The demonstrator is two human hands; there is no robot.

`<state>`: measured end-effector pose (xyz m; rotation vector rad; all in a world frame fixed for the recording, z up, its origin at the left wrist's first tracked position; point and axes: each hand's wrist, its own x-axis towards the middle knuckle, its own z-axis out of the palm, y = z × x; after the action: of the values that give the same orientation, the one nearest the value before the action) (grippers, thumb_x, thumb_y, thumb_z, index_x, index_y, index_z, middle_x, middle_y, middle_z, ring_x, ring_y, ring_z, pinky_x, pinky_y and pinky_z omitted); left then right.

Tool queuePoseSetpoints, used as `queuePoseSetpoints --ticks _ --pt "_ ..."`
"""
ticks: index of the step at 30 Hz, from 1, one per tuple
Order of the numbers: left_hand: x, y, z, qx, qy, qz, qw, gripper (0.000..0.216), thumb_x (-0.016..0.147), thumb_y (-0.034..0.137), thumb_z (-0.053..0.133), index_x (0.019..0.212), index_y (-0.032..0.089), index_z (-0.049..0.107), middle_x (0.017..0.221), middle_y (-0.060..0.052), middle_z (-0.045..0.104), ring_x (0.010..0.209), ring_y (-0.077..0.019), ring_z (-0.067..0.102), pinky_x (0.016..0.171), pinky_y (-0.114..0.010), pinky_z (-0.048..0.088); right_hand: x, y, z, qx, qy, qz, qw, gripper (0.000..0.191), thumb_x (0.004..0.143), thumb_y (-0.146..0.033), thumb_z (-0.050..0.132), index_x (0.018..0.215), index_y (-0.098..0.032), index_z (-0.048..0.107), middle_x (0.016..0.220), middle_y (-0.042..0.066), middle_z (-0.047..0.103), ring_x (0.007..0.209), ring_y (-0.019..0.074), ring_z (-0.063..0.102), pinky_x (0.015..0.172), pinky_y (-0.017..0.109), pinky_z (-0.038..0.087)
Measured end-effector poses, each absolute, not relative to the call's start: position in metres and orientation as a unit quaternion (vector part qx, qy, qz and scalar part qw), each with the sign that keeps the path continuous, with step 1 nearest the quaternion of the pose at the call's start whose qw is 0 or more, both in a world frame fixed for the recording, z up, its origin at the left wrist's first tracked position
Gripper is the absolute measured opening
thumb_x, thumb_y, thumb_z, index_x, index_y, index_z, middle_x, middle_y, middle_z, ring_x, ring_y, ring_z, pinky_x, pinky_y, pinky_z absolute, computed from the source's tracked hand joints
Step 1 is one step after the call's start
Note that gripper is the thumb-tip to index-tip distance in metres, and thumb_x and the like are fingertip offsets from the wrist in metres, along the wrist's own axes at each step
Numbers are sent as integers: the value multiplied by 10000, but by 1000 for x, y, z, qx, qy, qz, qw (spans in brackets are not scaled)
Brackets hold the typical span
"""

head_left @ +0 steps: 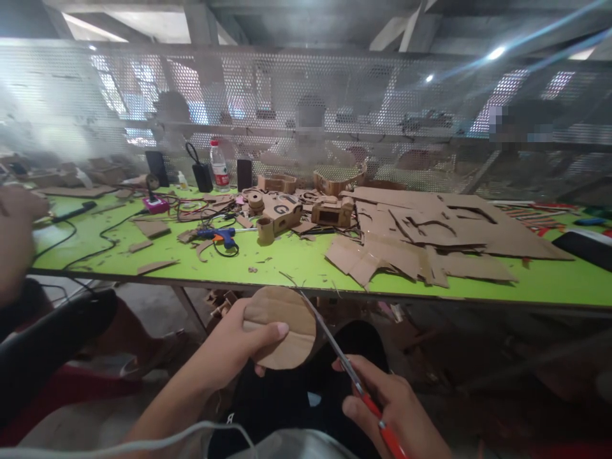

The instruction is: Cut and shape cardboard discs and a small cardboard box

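Our left hand (253, 328) pinches a round brown cardboard disc (294, 338), near side of the bright green tabletop (287, 264). Our right hand (387, 392) grips red-handled metal scissors (340, 356). Clear red-capped plastic bottle (219, 171) stands at tabletop's rear, contents unclear.

Cardboard disc (284, 325) in left hand (245, 331), scissors (352, 375) alongside

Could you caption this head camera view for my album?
Left hand holds a cardboard disc, right hand scissors, beside a cluttered green table.

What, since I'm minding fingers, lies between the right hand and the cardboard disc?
The head view shows scissors blades there, alongside the cardboard disc.
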<state>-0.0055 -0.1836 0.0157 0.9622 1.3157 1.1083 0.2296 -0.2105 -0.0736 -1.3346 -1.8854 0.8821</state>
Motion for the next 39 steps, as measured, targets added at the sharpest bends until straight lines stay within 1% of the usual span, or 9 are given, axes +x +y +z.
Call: queuePoseSetpoints --ticks 7,11,16,20,24,27,31,36,39 --pt "-1 -186 20 415 579 459 530 385 614 311 847 898 161 635 633 22 640 495 -135 584 351 -181 401 223 -212 -53 -469 -723 393 320 392 872 -453 628 1175 -206 658 654 -38 479 572 124 430 541 208 411" --pt "-2 -186 26 441 557 422 563 301 627 283 816 861 155 676 567 33 612 452 -113 534 352 -171 384 225 -207 -58 -482 -717 385 323 421 850 -493 643 1157 -208 674 624 -46 449 545 123 402 506 213 380" --pt "-11 -180 23 444 584 416 537 379 592 307 833 906 149 690 656 -17 682 520 -164 613 364 -193 404 233 -206 -72 -515 -705 358 330 440 808 -564 669 1078 -220 714 580 -49 420 521 131 395 490 224 377" --pt "-15 -168 15 474 518 417 577 322 605 358 859 796 125 746 705 -58 724 604 -174 650 536 -229 500 228 -208 -71 -510 -708 360 330 374 870 -523 620 1070 -217 699 599 -48 434 532 123 389 518 213 391" --pt "-1 -166 -1 412 475 543 557 383 673 410 846 952 163 759 875 -57 774 747 -181 691 675 -236 535 209 -209 -71 -517 -686 368 354 374 919 -506 556 1094 -194 664 611 -57 391 532 115 342 509 206 368" --pt "15 -171 -13 384 479 583 532 375 685 386 851 947 146 729 804 -45 761 652 -167 669 637 -254 540 197 -209 -72 -514 -677 373 372 374 935 -513 533 1085 -195 660 634 -46 430 547 118 366 512 205 373" --pt "18 -172 -11 413 505 561 510 361 672 407 847 839 121 702 642 -37 713 544 -169 632 544 -261 520 197 -208 -68 -499 -679 401 360 398 950 -533 508 1087 -185 644 664 -40 456 570 118 374 523 203 369" --pt "8 -171 5 439 520 527 510 358 638 392 850 836 129 708 678 -35 733 572 -170 652 529 -242 522 203 -203 -60 -461 -693 433 345 444 939 -543 521 1178 -177 597 706 -42 427 601 120 352 557 209 374" --pt "7 -174 9 457 511 515 514 352 637 405 839 812 131 705 630 -24 713 524 -163 634 495 -239 513 203 -202 -58 -455 -696 441 337 452 935 -568 510 1156 -185 597 695 -48 412 592 120 348 548 208 369"
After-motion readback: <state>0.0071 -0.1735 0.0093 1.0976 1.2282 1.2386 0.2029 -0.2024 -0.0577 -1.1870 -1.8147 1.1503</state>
